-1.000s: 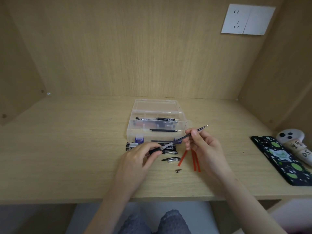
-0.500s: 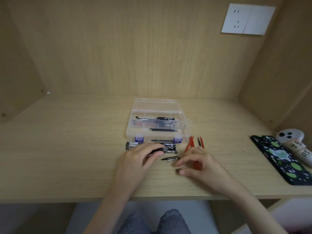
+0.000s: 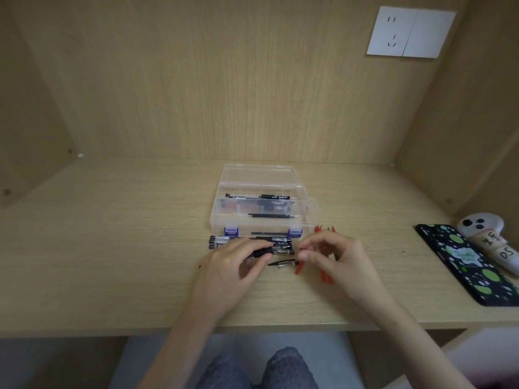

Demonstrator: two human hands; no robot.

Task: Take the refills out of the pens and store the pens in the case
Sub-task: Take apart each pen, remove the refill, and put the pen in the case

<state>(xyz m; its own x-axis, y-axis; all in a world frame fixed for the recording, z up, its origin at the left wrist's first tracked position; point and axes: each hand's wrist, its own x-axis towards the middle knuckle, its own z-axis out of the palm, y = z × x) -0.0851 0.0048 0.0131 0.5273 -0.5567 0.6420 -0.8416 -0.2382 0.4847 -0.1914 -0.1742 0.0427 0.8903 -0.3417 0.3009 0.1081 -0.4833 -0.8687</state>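
A clear plastic case (image 3: 304, 204) stands open at mid-desk with a black pen (image 3: 258, 196) and a thin black refill (image 3: 273, 215) inside. Several black pens (image 3: 224, 240) lie in a row just in front of it. My left hand (image 3: 230, 273) grips a black pen barrel (image 3: 264, 252) above that row. My right hand (image 3: 341, 262) hovers close to the barrel's open end, thumb and forefinger pinched on something small, apparently the metal pen tip. Red refills (image 3: 325, 277) lie under my right hand. A pen cap (image 3: 282, 264) rests between my hands.
A black phone case with green spots (image 3: 474, 268) and a white controller (image 3: 486, 237) lie at the desk's right edge. A wall socket (image 3: 410, 32) is on the back panel. Wooden side walls close in the desk on both sides.
My right hand laid the drawn-out refill down with the red ones, dropped to the small metal tip on the desk, then rose towards the barrel. The tip is gone from the desk.
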